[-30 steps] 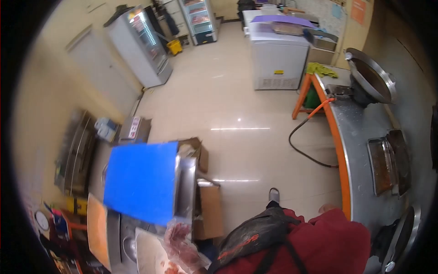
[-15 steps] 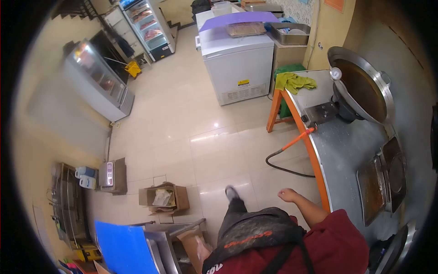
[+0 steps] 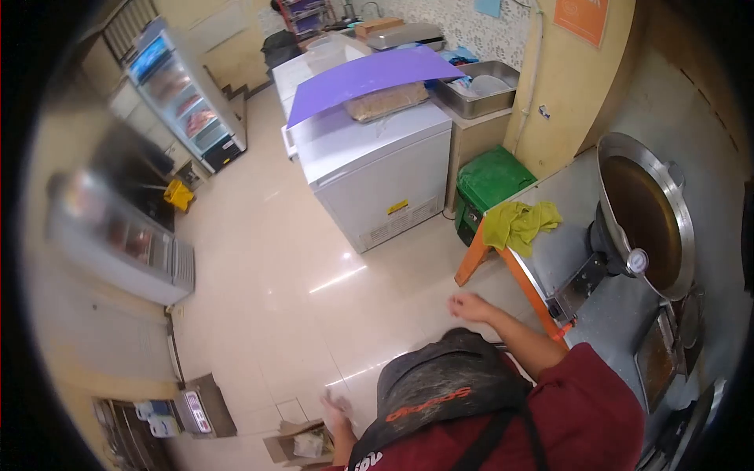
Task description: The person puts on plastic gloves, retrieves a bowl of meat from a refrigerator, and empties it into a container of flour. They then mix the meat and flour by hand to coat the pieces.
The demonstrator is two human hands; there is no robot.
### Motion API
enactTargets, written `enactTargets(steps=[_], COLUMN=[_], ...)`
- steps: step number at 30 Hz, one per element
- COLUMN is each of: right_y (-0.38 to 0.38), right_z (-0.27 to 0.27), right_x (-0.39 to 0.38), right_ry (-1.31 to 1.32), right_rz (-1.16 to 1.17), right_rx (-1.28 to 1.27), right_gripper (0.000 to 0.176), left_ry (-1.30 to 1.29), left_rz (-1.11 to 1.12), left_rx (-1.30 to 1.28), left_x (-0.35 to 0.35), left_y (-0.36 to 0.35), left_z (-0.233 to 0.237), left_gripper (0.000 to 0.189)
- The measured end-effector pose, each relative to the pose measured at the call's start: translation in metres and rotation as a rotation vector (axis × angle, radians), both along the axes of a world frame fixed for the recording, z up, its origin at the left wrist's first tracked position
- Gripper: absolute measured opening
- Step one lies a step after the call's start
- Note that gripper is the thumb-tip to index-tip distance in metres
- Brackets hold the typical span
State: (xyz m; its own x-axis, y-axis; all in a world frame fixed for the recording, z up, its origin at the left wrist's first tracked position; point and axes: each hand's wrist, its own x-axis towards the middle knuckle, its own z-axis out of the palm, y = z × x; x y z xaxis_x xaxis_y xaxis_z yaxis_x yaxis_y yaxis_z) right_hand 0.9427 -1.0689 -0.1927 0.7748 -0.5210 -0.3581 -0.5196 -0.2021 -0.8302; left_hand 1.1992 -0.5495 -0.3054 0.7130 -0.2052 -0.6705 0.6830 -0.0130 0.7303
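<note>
My left hand (image 3: 336, 410) hangs low beside my dark apron (image 3: 452, 381), its fingers apart and holding nothing. Below and to its left on the floor is an open cardboard box (image 3: 276, 449) with a pale plastic bag inside. My right hand (image 3: 470, 307) is out in front of me over the floor, loosely bent, with no object in it. Nearest to that hand is the orange-edged metal table (image 3: 577, 315). On the table lie a yellow-green cloth (image 3: 520, 226) and a large wok of brown liquid (image 3: 640, 224) on a burner (image 3: 580, 286).
Ahead stands a white chest freezer (image 3: 385, 180) bearing a purple sheet (image 3: 369, 78). Right of it is a green bin (image 3: 491, 182). Glass-door fridges (image 3: 184, 94) line the left side, near a yellow mop bucket (image 3: 179, 195). A digital scale (image 3: 198, 412) sits lower left.
I have stepped forward: freezer, wok and table are closer, and the view has turned. The blue panel and metal rack beside me have left view. My left hand has swung forward.
</note>
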Motion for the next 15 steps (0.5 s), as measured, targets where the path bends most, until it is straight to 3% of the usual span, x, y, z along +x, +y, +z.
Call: enactTargets(steps=[1,3,5,6,8,11,13,15], right_y=[-0.033,-0.113,-0.201,-0.245,-0.344,-0.540,-0.668,-0.741], right_z=[0.000,0.016,0.023,0.056,0.106,0.092,0.082,0.097], right_x=[0.020,0.064,0.107,0.121,0.147,0.174,0.190,0.207], right_ry=[-0.138,-0.074,-0.447,-0.485,-0.595,-0.745,-0.542,-0.264], right_rz=[-0.049,-0.216,-0.625,-0.635,-0.725,-0.963,-1.148,-1.143], right_rx=[0.044,0.043,0.270,0.173,0.026,-0.192,-0.706,-0.832], right_gripper=[0.031,0.027,0.023,0.021,0.019,0.021,0.024,0.024], left_ry=[-0.088,-0.292,-0.443,-0.519,-0.449,-0.298,-0.138,0.059], left_rz=[-0.012,-0.097,-0.163,-0.196,-0.152,-0.184,-0.211,-0.260], left_rx=[-0.066,0.011,-0.003,-0.006,0.104,0.154,0.304,0.476], left_x=[0.050,0.117,0.163,0.181,0.194,0.196,0.188,0.175], left_y=[-0.046,-0.162,-0.233,-0.262,-0.304,-0.331,-0.350,-0.379], left_z=[0.014,0.114,0.152,0.161,0.158,0.113,0.086,0.077], left_gripper=[0.084,0.085,0.084,0.084,0.083,0.081,0.080,0.078])
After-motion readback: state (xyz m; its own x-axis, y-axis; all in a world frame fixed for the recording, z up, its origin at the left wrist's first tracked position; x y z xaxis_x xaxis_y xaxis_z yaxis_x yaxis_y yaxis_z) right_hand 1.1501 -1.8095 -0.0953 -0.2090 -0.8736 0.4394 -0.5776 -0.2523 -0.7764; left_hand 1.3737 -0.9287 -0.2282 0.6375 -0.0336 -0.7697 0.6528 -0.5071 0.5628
